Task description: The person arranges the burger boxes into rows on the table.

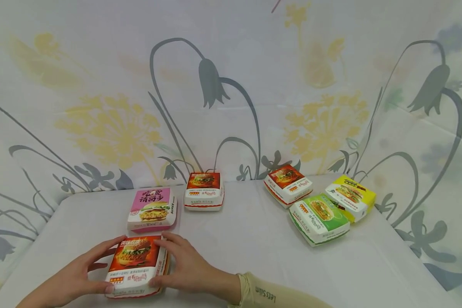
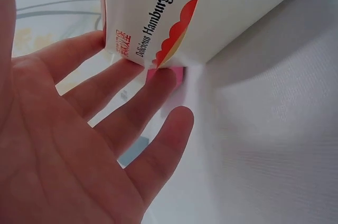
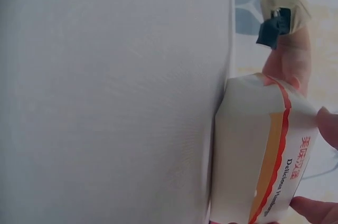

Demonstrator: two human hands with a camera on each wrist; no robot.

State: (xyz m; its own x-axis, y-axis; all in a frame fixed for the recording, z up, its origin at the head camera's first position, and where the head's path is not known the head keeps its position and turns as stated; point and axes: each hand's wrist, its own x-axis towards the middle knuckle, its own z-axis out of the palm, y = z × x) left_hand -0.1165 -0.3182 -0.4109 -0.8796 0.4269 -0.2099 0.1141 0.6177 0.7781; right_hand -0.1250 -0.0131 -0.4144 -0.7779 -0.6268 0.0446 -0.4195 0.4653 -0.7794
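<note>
In the head view a red-and-white hamburger box [image 1: 132, 267] lies at the near left of the table, its burger picture facing up. My left hand [image 1: 71, 276] holds its left side, the thumb at the near corner and a finger at the far corner. On the opposite side my right hand [image 1: 188, 265] grips it with thumb and fingers spread along the edge. The left wrist view shows fingertips against the white side of the hamburger box [image 2: 153, 23]. Just beyond it stands a pink burger box [image 1: 152, 207].
Another red burger box [image 1: 204, 190] stands at the back middle. Grouped to the right are a red box [image 1: 288, 184], a green box [image 1: 319, 218] and a yellow box [image 1: 352, 196]. A white cloth [image 1: 246, 252] covers the table, and a flower-printed curtain [image 1: 231, 128] rises behind it.
</note>
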